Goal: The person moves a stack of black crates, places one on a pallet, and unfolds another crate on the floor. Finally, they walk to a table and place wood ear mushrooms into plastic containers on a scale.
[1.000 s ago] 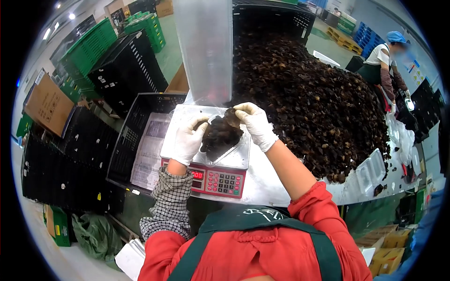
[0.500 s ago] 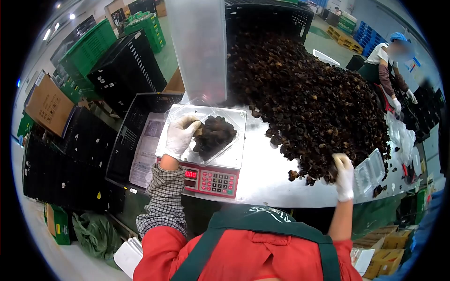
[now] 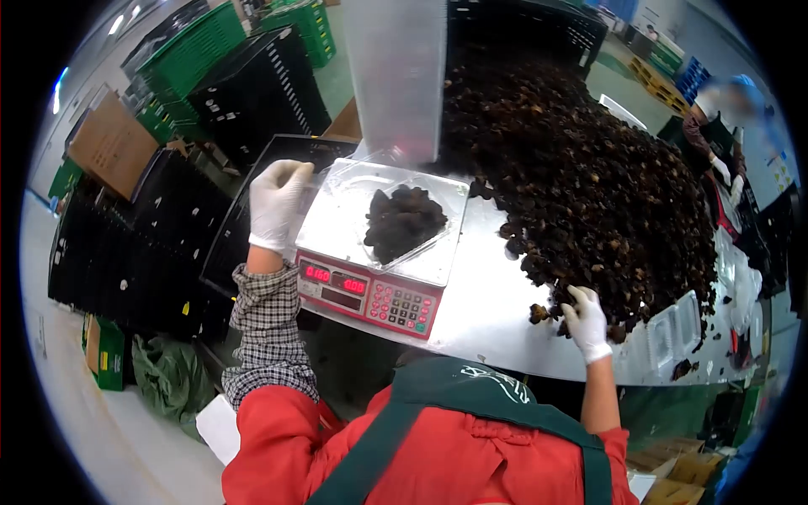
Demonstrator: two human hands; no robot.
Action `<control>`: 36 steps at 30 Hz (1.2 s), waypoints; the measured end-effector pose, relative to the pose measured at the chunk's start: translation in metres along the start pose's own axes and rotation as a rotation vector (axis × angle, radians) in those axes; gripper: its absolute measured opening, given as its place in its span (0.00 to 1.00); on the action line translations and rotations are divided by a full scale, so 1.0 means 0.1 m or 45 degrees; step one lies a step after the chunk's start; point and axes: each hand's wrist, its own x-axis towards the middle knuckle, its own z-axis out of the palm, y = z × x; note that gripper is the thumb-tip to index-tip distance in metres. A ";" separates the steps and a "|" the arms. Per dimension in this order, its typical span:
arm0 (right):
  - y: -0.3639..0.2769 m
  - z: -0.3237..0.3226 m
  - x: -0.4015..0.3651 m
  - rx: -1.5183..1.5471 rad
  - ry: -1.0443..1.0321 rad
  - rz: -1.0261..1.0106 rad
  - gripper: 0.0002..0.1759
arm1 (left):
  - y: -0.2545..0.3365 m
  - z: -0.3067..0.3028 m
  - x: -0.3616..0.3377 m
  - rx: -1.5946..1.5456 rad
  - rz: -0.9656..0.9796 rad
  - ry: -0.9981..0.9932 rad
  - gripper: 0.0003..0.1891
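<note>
My left hand (image 3: 276, 206), in a white glove, is raised just left of the scale (image 3: 370, 295). Its fingers are curled together, and whether they pinch anything is hidden. On the scale's metal plate lies a clear plastic container (image 3: 421, 255) with a clump of dark, wrinkled wood ear mushrooms (image 3: 404, 223) in it. The red display reads 0.160. My right hand (image 3: 587, 324), gloved too, rests at the near edge of a large heap of the same mushrooms (image 3: 606, 194). Its thumb and fingers are parted beside a few loose pieces.
A tall stack of clear containers (image 3: 397, 84) stands behind the scale. More clear containers (image 3: 673, 328) lie right of my right hand. Black crates (image 3: 261, 93) and a cardboard box (image 3: 114, 143) are at the left. A co-worker (image 3: 715, 135) in a blue cap is at the far right.
My left hand has moved away from the mushrooms in the container to the left of the scale. The right hand has shifted left along the heap's edge. The view has tilted.
</note>
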 end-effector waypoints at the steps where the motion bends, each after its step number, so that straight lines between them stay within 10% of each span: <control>1: -0.14 0.15 0.15 0.031 -0.147 0.110 0.23 | -0.01 -0.14 -0.08 0.052 0.001 0.067 0.09; 17: -0.08 0.72 1.02 0.157 -0.032 -0.104 0.09 | -1.22 -1.18 -1.68 -0.143 -0.429 0.590 0.09; 25: -0.51 0.34 1.26 1.033 -0.298 0.509 0.09 | -0.87 -0.41 -1.10 -0.229 -0.305 0.307 0.08; 31: -0.07 -0.35 0.62 0.959 -0.304 0.621 0.11 | -0.04 0.63 -1.08 -0.419 -0.003 -0.236 0.07; 34: 0.51 -0.91 -0.16 0.495 -0.510 0.729 0.16 | 0.30 1.40 -1.20 -0.358 0.014 -0.834 0.03; 36: 1.01 -1.01 -0.86 -0.552 -0.502 0.731 0.20 | 0.28 2.09 -1.26 -0.375 0.153 -1.015 0.06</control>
